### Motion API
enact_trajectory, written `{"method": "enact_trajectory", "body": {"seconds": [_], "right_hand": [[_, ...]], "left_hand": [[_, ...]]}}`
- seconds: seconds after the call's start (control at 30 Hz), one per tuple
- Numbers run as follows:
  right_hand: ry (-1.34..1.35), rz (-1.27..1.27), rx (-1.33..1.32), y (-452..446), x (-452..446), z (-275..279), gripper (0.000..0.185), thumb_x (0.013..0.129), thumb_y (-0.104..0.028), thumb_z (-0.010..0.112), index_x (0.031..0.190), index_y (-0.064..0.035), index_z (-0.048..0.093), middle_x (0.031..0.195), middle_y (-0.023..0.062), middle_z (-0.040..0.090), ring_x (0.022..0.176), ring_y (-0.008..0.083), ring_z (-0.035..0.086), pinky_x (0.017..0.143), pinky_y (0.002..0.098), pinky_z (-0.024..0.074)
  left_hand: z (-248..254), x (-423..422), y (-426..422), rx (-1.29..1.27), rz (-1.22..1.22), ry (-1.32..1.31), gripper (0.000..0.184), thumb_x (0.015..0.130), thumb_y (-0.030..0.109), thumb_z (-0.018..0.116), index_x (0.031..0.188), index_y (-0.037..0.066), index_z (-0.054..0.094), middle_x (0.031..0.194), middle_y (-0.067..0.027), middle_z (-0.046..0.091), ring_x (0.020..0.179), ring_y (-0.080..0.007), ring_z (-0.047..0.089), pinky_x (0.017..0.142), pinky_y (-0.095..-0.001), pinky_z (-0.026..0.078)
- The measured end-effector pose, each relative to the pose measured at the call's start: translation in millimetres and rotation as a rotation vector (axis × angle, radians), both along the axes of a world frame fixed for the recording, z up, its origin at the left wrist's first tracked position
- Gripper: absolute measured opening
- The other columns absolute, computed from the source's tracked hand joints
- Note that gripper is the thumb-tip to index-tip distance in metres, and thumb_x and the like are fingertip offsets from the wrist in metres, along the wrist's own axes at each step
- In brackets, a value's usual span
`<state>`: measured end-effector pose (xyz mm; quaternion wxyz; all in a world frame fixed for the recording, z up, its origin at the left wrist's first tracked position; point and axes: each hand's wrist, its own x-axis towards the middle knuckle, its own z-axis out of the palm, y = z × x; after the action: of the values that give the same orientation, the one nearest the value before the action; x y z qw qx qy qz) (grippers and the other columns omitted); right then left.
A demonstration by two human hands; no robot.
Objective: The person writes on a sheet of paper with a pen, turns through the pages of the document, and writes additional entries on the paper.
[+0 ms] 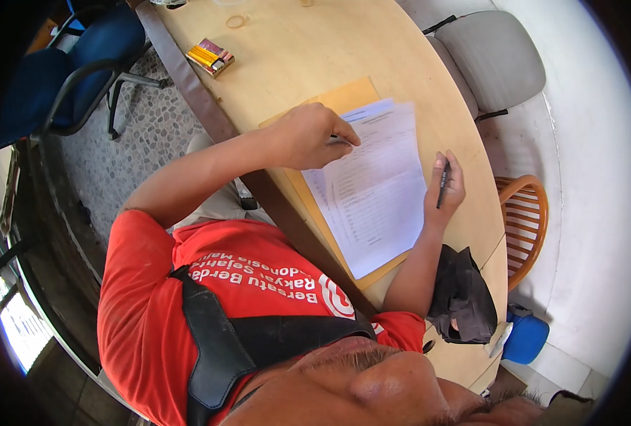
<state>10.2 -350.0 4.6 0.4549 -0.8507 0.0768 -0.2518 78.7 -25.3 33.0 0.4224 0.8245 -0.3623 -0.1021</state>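
Note:
A black pen (443,183) is gripped in my right hand (452,186), just beyond the right edge of the papers. Over the upper left part of the printed sheets (372,192) hangs my left hand (322,133), its thumb and fingers closed together. A small dark thing shows between those fingers; its kind is too hidden to tell. The stacked white sheets carry lines of print and a table, and the top one looks slightly blurred at its far edge. Beneath them lies a yellow-brown envelope (358,91).
A cigarette pack (220,58) with a yellow lighter (203,57) on it lies on the curved wooden table (280,57). Farther off is a ring-shaped item (237,22). A black bag (463,298) rests beside my right forearm. Chairs (496,60) stand around the table.

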Motion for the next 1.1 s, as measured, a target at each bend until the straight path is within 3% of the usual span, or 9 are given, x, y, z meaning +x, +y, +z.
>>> {"method": "enact_trajectory", "body": {"seconds": [0.07, 0.17, 0.47, 0.7, 0.77, 0.8, 0.87, 0.97, 1.1], "right_hand": [[-0.015, -0.007, 0.008, 1.3, -3.4, 18.0, 0.032, 0.105, -0.01, 0.063, 0.131, 0.0094, 0.062, 0.114, 0.0164, 0.074, 0.107, 0.0188, 0.069, 0.097, 0.0307, 0.0539], [-0.126, -0.053, -0.048, 4.2, -11.5, 46.7, 0.035, 0.106, -0.011, 0.063, 0.134, 0.0088, 0.06, 0.119, 0.0189, 0.073, 0.108, 0.0199, 0.069, 0.097, 0.0315, 0.0541], [-0.109, -0.01, -0.107, 9.4, -21.0, 65.4, 0.038, 0.106, -0.013, 0.062, 0.137, 0.0081, 0.058, 0.123, 0.0204, 0.071, 0.107, 0.0198, 0.068, 0.096, 0.0318, 0.0547], [-0.144, 0.033, -0.114, 17.2, -31.7, 81.2, 0.039, 0.103, -0.012, 0.068, 0.135, 0.0075, 0.06, 0.123, 0.0183, 0.071, 0.101, 0.0188, 0.069, 0.092, 0.0317, 0.0549], [-0.152, 0.071, -0.168, 24.9, -34.4, 86.4, 0.039, 0.101, -0.012, 0.069, 0.135, 0.007, 0.061, 0.123, 0.0173, 0.072, 0.099, 0.0189, 0.069, 0.091, 0.0322, 0.055], [-0.164, 0.105, -0.222, 27.5, -35.5, 86.8, 0.04, 0.1, -0.012, 0.071, 0.134, 0.0064, 0.062, 0.123, 0.0164, 0.072, 0.098, 0.0191, 0.069, 0.09, 0.0328, 0.055], [-0.119, 0.108, -0.235, 29.5, -32.5, 82.9, 0.04, 0.099, -0.014, 0.072, 0.132, 0.0061, 0.063, 0.122, 0.0165, 0.072, 0.098, 0.0205, 0.07, 0.089, 0.0338, 0.0549], [-0.053, 0.096, -0.271, 23.3, -21.5, 67.2, 0.041, 0.099, -0.019, 0.074, 0.131, 0.0056, 0.065, 0.122, 0.0179, 0.072, 0.1, 0.0236, 0.071, 0.088, 0.0356, 0.0546], [0.029, 0.027, -0.355, 0.5, -7.9, 40.5, 0.049, 0.099, -0.028, 0.074, 0.132, 0.0062, 0.064, 0.125, 0.0239, 0.071, 0.109, 0.0323, 0.071, 0.089, 0.0401, 0.0543]], "left_hand": [[7.7, 2.4, -7.7, -0.089, 0.071, 0.222, 0.022, 0.095, 0.016, 0.073, 0.113, 0.005, 0.079, 0.103, -0.0172, 0.079, 0.09, -0.0239, 0.076, 0.085, -0.0358, 0.058], [15.0, 4.5, -13.8, -0.169, 0.094, 0.249, 0.025, 0.095, 0.017, 0.075, 0.115, 0.003, 0.079, 0.106, -0.015, 0.079, 0.096, -0.0198, 0.075, 0.088, -0.033, 0.058], [27.5, 13.4, -22.2, -0.254, 0.146, 0.578, 0.029, 0.095, 0.02, 0.075, 0.117, 0.001, 0.079, 0.104, -0.0104, 0.079, 0.092, -0.0131, 0.07, 0.086, -0.0278, 0.055], [25.0, 19.7, -28.6, -0.306, 0.163, 0.578, 0.035, 0.096, 0.021, 0.074, 0.123, -0.001, 0.075, 0.109, -0.0111, 0.078, 0.094, -0.012, 0.069, 0.086, -0.0272, 0.055], [15.7, 21.2, -30.6, -0.246, 0.168, 0.405, 0.048, 0.095, 0.022, 0.073, 0.137, -0.001, 0.065, 0.115, -0.0182, 0.076, 0.099, -0.0215, 0.072, 0.089, -0.0332, 0.056], [11.6, 21.4, -30.3, -0.244, 0.167, 0.406, 0.048, 0.095, 0.022, 0.073, 0.137, -0.001, 0.065, 0.115, -0.0182, 0.076, 0.099, -0.0215, 0.072, 0.089, -0.0332, 0.056], [13.7, 19.3, -27.7, 0.064, 0.21, 0.193, 0.066, 0.094, 0.023, 0.074, 0.15, -0.001, 0.05, 0.12, -0.0261, 0.072, 0.107, -0.0341, 0.071, 0.095, -0.0402, 0.055], [20.3, 14.9, -24.1, 0.225, 0.199, 0.185, 0.075, 0.092, 0.024, 0.074, 0.155, -0.001, 0.042, 0.119, -0.03, 0.07, 0.111, -0.0415, 0.069, 0.099, -0.0437, 0.053], [4.9, 20.9, -15.7, 0.199, 0.109, 0.192, 0.075, 0.093, 0.025, 0.074, 0.156, -0.001, 0.041, 0.118, -0.0288, 0.07, 0.111, -0.04, 0.069, 0.098, -0.0422, 0.053]]}}
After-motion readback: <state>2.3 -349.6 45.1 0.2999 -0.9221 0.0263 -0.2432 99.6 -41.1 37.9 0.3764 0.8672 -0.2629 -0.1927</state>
